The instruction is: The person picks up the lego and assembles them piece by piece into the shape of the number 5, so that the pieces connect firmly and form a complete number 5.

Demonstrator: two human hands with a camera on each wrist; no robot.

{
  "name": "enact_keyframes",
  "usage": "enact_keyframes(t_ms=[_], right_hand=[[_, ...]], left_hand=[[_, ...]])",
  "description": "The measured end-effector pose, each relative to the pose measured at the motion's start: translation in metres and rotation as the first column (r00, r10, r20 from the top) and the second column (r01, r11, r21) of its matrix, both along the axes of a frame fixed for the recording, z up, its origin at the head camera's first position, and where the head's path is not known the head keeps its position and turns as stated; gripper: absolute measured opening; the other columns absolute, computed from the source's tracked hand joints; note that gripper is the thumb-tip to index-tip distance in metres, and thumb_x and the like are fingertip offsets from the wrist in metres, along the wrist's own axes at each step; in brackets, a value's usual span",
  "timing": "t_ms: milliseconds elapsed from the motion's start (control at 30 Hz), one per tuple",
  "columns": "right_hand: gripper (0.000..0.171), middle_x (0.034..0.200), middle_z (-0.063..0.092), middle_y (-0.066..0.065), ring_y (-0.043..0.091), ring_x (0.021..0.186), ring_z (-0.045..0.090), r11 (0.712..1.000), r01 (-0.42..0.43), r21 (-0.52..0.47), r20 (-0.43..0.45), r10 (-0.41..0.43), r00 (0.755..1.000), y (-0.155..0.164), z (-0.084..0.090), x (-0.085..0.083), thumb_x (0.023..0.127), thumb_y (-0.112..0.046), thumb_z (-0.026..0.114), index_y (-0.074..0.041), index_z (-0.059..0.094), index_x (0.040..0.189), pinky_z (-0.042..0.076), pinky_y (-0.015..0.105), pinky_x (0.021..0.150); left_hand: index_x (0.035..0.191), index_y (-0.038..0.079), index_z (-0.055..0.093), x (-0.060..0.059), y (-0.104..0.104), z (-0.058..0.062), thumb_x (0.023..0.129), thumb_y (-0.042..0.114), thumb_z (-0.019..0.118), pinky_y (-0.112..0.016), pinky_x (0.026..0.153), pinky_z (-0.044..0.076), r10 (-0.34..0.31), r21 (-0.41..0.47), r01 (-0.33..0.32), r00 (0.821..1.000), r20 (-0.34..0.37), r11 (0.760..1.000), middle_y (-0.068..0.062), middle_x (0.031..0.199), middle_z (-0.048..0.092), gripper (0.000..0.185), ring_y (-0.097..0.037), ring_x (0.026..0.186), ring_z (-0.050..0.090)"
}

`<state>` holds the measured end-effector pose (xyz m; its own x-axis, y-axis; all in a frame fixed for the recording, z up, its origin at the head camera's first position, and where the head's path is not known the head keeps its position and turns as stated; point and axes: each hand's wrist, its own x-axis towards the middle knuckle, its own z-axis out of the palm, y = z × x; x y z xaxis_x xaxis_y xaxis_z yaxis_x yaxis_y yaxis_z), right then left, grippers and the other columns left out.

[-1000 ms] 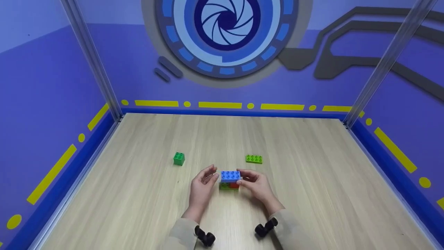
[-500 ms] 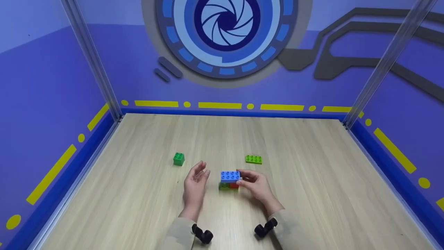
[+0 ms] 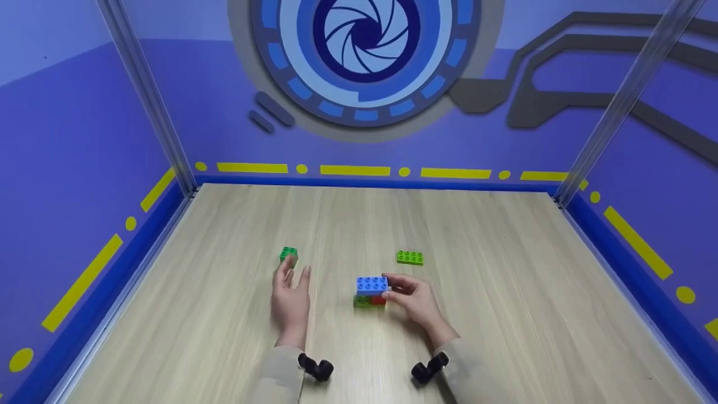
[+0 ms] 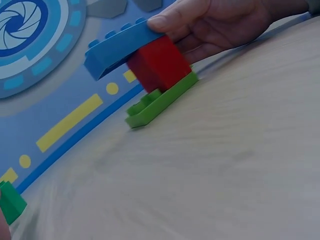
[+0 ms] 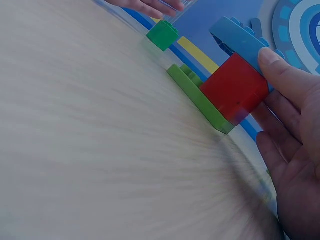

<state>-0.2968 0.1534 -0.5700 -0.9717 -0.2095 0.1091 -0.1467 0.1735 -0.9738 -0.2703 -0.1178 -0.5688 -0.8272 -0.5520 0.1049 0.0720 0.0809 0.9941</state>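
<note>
Moved off the stack: left hand (image 3: 290, 297), now out by the small green cube (image 3: 289, 255), fingers straight and spread, tips just short of it. Right hand (image 3: 414, 300) on the blue brick (image 3: 372, 284), thumb pressing its end, fingers curled alongside. Blue sits over a red block (image 4: 159, 64) on a green plate (image 4: 159, 101), mid-bench (image 3: 505, 314). Flat green brick (image 3: 410, 257) behind. Plenty of bare wood out to every wall.
</note>
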Motion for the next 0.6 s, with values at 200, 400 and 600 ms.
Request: enact_keyframes(t_ms=[200, 400, 600], right_hand=[[0.044, 0.125, 0.073, 0.018, 0.01, 0.108, 0.069, 1.0, -0.005, -0.004, 0.013, 0.005, 1.0, -0.001, 0.001, 0.0, 0.087, -0.012, 0.083, -0.002, 0.071, 0.128, 0.056, 0.02, 0.097], [0.044, 0.124, 0.074, 0.016, 0.013, 0.109, 0.07, 1.0, -0.004, -0.002, 0.027, 0.004, 1.0, 0.0, 0.0, -0.002, 0.086, -0.013, 0.083, -0.004, 0.072, 0.128, 0.055, 0.017, 0.095], [0.044, 0.125, 0.074, 0.017, 0.017, 0.111, 0.07, 1.0, -0.006, -0.004, 0.019, 0.006, 1.0, 0.0, 0.0, -0.001, 0.086, -0.012, 0.083, -0.004, 0.071, 0.127, 0.057, 0.023, 0.099]], left_hand=[[0.149, 0.018, 0.052, -0.007, -0.012, -0.001, 0.097, 0.028, 0.073, -0.043, 0.116, 0.049, 0.086, -0.013, -0.086, 0.996, 0.006, 0.996, -0.008, 0.154, 0.055, 0.056, -0.033, 0.141, 0.054], [0.149, 0.012, 0.051, -0.017, -0.021, -0.002, 0.097, 0.021, 0.073, -0.042, 0.117, 0.048, 0.117, -0.048, -0.118, 0.993, -0.025, 0.992, -0.011, 0.153, 0.053, 0.058, -0.035, 0.142, 0.053], [0.149, 0.008, 0.051, -0.029, -0.028, -0.004, 0.096, 0.018, 0.075, -0.041, 0.118, 0.046, 0.14, -0.157, -0.138, 0.99, 0.001, 0.978, -0.014, 0.149, 0.055, 0.059, -0.033, 0.14, 0.054]])
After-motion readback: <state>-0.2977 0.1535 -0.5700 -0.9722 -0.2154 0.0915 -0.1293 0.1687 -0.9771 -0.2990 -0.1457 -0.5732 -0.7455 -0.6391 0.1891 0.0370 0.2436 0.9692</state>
